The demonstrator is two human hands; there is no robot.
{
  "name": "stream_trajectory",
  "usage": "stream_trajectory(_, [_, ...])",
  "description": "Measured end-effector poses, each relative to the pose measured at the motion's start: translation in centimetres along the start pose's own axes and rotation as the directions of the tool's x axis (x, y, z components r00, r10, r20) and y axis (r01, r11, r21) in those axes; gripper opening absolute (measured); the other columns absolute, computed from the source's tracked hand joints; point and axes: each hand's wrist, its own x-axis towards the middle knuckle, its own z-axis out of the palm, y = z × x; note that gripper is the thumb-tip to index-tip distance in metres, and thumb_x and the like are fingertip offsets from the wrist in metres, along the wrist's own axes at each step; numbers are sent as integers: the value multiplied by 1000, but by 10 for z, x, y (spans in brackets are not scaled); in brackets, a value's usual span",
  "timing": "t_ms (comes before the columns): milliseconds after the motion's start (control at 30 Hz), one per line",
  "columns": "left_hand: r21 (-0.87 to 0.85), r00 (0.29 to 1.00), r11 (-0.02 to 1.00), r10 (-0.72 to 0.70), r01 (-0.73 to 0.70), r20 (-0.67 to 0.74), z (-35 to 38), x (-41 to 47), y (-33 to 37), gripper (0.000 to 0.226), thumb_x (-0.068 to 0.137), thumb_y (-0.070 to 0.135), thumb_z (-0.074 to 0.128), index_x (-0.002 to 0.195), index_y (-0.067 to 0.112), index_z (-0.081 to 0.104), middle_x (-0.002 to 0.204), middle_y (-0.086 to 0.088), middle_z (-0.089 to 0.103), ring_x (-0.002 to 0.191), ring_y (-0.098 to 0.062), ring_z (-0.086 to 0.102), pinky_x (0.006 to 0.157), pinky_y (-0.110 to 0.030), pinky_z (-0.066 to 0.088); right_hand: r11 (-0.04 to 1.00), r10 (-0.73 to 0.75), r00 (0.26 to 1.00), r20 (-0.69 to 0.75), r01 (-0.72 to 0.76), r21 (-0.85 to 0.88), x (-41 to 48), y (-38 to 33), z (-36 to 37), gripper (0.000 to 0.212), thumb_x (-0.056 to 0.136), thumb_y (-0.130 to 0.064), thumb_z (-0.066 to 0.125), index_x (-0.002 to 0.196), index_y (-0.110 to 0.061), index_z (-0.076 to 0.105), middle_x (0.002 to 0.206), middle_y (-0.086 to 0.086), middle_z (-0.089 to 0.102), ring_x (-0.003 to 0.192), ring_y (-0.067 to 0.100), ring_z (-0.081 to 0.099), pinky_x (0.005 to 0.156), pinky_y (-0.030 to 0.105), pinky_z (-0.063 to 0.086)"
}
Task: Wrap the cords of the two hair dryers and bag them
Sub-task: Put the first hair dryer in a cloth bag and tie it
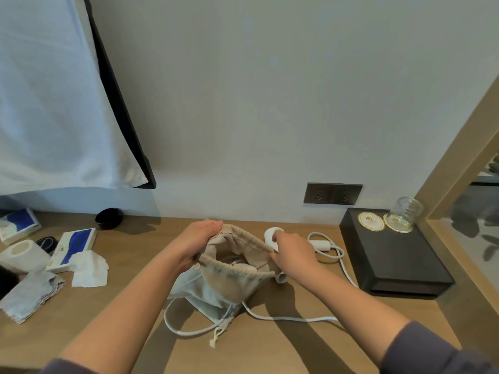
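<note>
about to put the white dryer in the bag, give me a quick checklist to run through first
1. Mouth of the beige bag held open by the left hand and right hand: ok.
2. White hair dryer close behind the right hand: ok.
3. Its cord wrapped: not ok, it lies loose on the table.
4. Wall socket free of plugs: ok.
5. Second dryer already inside the bag: cannot tell.

Beige drawstring bag [229, 282] open; white dryer [272, 234] behind.
</note>
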Motion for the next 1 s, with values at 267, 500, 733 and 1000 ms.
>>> stream_trajectory(267, [160,976,971,196,-180,-91,-18,-2,26,29,97,29,51,74,14,58,75,-9,52,75,-20,46,68,-33,38,850,-104,990,97,38,525,-1,6,-21,28,95,-18,39,72,-7,52,73,10,61,70,25,55,62,34,41])
stream_trajectory(500, [434,927,857,357,-277,-114,-17,-7,35,40,97,30,48,59,17,44,55,1,41,49,-18,36,49,-27,30,579,-136,967,216,-99,809,-11,1,-53,32,94,-17,40,64,-20,31,51,-1,31,43,14,26,45,23,17])
stream_trajectory(733, [704,809,615,579,-356,-97,-9,-2,19,33,98,29,47,67,20,51,62,3,56,61,-15,51,55,-30,37,453,-45,959,279,-229,862,-11,8,-45,26,90,-14,40,69,-21,28,54,-4,21,49,12,14,52,30,9])
stream_trajectory(1000, [957,739,240,672,-162,-43,-11,-7,3,35,101,43,31,79,18,41,64,-5,58,63,-32,58,49,-32,34,344,32,968,247,-243,907,-6,11,-39,24,88,-10,41,67,-20,33,52,-4,25,47,12,15,54,31,9])
